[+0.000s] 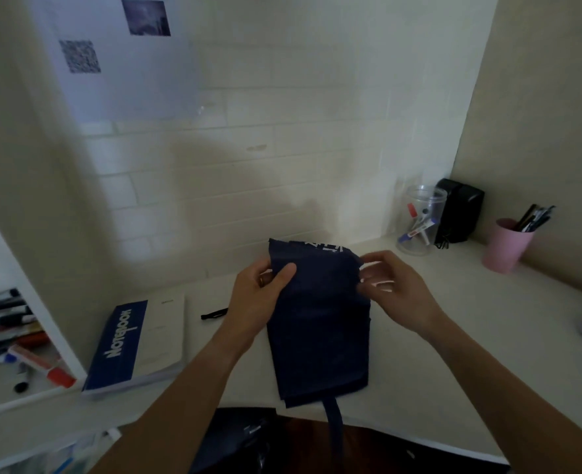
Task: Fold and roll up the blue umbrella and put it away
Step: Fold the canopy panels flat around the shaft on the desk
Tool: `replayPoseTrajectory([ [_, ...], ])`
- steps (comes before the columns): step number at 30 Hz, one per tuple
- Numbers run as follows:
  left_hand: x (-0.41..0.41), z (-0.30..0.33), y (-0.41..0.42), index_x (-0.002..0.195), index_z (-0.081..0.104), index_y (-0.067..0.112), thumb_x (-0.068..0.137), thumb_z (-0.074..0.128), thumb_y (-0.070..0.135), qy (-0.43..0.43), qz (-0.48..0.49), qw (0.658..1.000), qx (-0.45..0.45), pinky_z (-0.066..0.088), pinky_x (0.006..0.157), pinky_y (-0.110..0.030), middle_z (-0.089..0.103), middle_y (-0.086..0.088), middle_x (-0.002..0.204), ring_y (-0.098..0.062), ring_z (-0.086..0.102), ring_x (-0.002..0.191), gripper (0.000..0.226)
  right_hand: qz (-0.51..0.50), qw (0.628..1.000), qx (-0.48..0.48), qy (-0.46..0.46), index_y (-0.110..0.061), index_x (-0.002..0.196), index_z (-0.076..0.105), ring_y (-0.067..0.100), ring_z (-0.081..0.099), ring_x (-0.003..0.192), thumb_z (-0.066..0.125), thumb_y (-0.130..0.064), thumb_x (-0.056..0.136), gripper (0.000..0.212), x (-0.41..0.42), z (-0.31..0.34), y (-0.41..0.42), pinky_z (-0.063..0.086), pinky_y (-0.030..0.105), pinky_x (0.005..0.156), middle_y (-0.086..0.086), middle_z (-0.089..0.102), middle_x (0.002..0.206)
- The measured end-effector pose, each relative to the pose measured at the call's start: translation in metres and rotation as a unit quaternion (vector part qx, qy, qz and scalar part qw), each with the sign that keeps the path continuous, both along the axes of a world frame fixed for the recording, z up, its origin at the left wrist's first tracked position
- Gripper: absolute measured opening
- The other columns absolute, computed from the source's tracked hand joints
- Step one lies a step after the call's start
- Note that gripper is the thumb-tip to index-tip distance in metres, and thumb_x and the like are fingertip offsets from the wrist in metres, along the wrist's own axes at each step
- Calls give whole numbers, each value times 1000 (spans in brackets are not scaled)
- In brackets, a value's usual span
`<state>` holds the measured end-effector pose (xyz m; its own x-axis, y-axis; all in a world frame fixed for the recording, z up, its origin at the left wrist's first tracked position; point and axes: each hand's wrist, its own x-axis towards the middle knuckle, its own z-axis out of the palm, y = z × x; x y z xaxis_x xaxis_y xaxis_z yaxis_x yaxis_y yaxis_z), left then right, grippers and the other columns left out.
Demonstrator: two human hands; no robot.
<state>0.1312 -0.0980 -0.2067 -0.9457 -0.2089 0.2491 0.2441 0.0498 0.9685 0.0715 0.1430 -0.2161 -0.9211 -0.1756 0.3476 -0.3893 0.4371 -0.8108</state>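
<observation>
The blue umbrella (318, 323) is held upright above the white desk (430, 336), its dark navy canopy gathered into flat folds with white print near the top. A strap (334, 415) hangs from its lower end. My left hand (260, 290) grips the upper left edge, thumb across the front of the fabric. My right hand (388, 285) pinches the fabric at the upper right edge with its fingertips. The umbrella's handle and shaft are hidden by the fabric.
A blue and white notebook (139, 340) lies at the left with a black hair tie (214, 315) beside it. A clear jar of markers (419, 220), a black box (460, 210) and a pink pen cup (505, 244) stand at the back right. A shelf of markers (12, 336) is far left.
</observation>
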Motion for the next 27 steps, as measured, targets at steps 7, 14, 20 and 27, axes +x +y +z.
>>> replayPoseTrajectory([
  [7,25,-17,-1,107,72,12,96,66,17,-21,-13,1000,-7,56,72,-17,79,7,92,-6,73,84,13,127,989,-69,-23,-24,129,57,15,69,101,78,7,78,63,8,-4,-4,57,31,90,6,69,109],
  [14,48,-52,-2,105,77,12,97,64,25,-68,-42,997,15,56,75,-16,80,3,102,-11,75,93,19,152,988,-16,-23,-25,118,69,23,68,80,81,1,79,49,34,-29,8,47,19,64,2,69,90],
  [20,46,-73,-10,63,50,10,96,62,45,-101,1,992,-80,38,62,-23,49,-9,66,-18,47,64,49,163,985,-15,-52,-29,115,73,25,68,82,84,-11,78,42,42,-44,14,56,29,75,3,68,83],
  [27,47,-90,-19,71,58,-10,70,68,58,-102,-24,985,-137,49,69,-36,61,-21,68,-18,58,65,70,115,988,103,21,-37,99,76,12,67,80,86,-15,76,33,47,-57,20,52,25,76,-11,72,79],
])
